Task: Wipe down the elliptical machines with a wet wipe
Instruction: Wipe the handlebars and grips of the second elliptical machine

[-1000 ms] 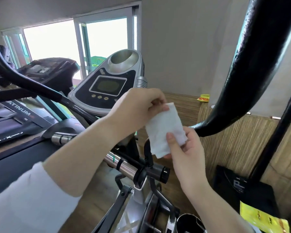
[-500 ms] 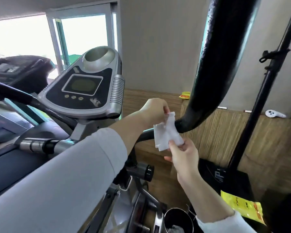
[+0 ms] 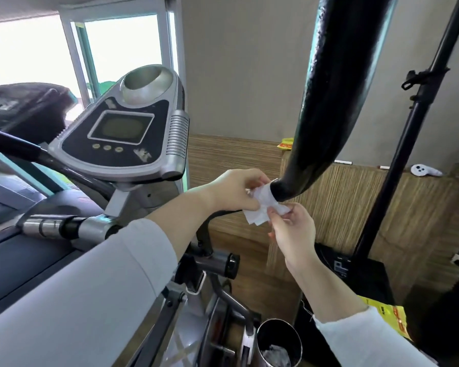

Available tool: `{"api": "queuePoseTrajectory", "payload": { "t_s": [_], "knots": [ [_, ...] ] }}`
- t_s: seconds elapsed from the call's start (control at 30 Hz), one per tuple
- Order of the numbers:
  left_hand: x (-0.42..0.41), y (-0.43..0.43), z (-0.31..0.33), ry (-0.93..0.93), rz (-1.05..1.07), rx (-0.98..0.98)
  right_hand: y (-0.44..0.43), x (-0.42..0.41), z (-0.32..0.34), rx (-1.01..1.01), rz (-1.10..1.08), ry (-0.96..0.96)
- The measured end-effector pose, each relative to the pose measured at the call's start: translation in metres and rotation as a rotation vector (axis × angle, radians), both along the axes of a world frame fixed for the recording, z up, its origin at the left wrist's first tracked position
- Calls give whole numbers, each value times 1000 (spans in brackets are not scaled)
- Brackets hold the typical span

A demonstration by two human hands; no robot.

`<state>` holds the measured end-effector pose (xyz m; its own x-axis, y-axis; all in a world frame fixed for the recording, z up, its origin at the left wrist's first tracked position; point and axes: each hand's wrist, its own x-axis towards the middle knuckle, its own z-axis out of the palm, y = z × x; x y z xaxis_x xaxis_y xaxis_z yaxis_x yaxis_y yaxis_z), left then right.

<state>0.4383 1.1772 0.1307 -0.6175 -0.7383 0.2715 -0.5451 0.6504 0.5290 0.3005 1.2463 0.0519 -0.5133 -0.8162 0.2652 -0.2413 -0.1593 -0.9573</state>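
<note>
- The console (image 3: 122, 133) of the elliptical stands left of centre. Everything below is placed from it.
- The wipe (image 3: 260, 218), white and crumpled, is to the right of the console and a little below it. It is laid against the lower end of the thick black handlebar (image 3: 337, 88).
- The left hand (image 3: 233, 190) reaches in under the console's right edge. Its thumb and fingers are pinched narrowly on the wipe's upper part, pressing it to the handlebar's end.
- The right hand (image 3: 293, 231), further right of the console and lower, pinches the wipe's bottom corner between fingertips, so both hands hold the wipe.
- Progress, as a judgement: this looks like an early step. The wipe is being wrapped round the bottom of the grip, and no stroke along it shows.
- Left to do, by this reading: the long run of handlebar rising up and right of the console, the console face itself, the dark bar (image 3: 11, 147) to its left and the chrome bar (image 3: 48, 226) below it.
- None of these surfaces shows wetness or streaks, so I cannot tell whether any has been wiped.
- A metal cup (image 3: 289, 337) far below and right of the console holds something crumpled, which could be a used wipe.
</note>
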Motion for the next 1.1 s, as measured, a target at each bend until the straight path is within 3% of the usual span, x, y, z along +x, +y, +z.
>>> {"api": "queuePoseTrajectory", "payload": {
  "t_s": [0.2, 0.3, 0.37, 0.47, 0.57, 0.67, 0.8, 0.93, 1.1],
  "knots": [
    [-1, 0, -10, 12, 40, -76, 13, -1, -1, -112, -94, 75],
    [-1, 2, -11, -55, 111, -159, 27, 2, -4, -450, -169, 497],
    [-1, 4, -11, -54, 131, -188, 29, 6, -5, -624, -60, 831],
    [2, 0, -15, 31, 74, -132, 32, 17, 6, -369, -16, 1331],
    [4, -5, -19, 42, 89, -143, 41, 14, 14, -52, -76, 1982],
    [5, -7, -19, 76, 96, -97, 44, 5, 27, 98, -117, 2308],
    [13, -2, -11, -69, 114, -88, 35, 1, 31, 39, -147, 2469],
    [19, 20, 27, -414, 197, -331, 12, 11, 37, 2, -114, 2432],
    [40, 55, 85, -354, 320, -685, -14, 26, 41, 66, -128, 2355]
  ]
}}
